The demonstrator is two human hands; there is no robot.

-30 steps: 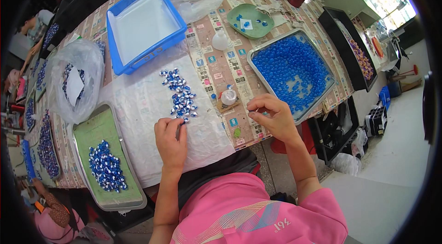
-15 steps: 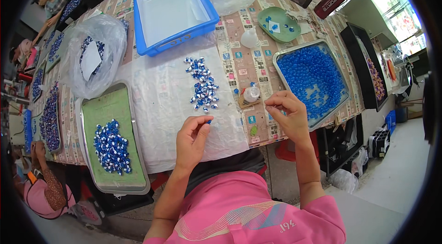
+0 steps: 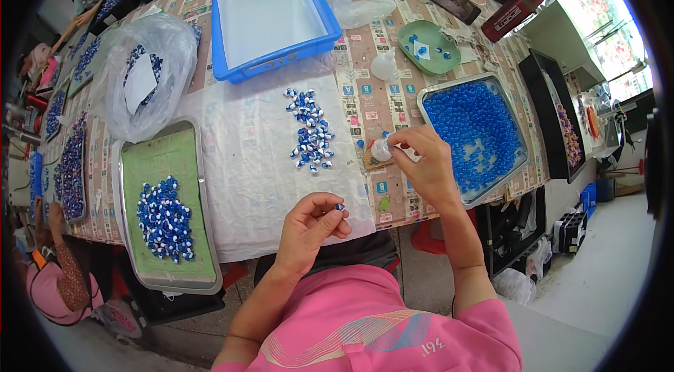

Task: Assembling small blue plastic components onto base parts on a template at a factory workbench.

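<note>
1. Table [image 3: 357,56]: patterned cover, fills most of the view.
2. White sheet [image 3: 242,186]: wrinkled, on the table's near side, in front of the person.
3. Blue basin [image 3: 281,67]: white lining inside, overlaps the sheet's far end.
4. Green-lined tray [image 3: 158,158]: metal rim, left of the sheet; heap of blue-and-white beads [image 3: 164,221] inside.
5. Metal tray [image 3: 495,189]: right side of table, spread with clear blue beads [image 3: 467,112], thinner toward the near part.
6. Plastic bag [image 3: 165,38]: translucent, beyond the green-lined tray, beads and a white slip showing.
7. Green dish [image 3: 437,67]: beyond the metal tray, few blue beads on it plus a white slip.
8. Left hand [image 3: 309,231]: over the sheet's near edge, thumb and index pinching one bead, other fingers curled.
9. Right hand [image 3: 430,165]: thumb and index drawn together at the jar; can't tell if anything is between them.
10. Loose pile [image 3: 309,130]: blue-and-white beads, on the sheet, well apart from both hands.
11. Jar [image 3: 381,149]: small, whitish, on the table between sheet and metal tray, partly hidden by right fingertips.
12. Held bead [image 3: 340,208]: dark blue and whitish, at left fingertips, near the sheet's near right corner.
</note>
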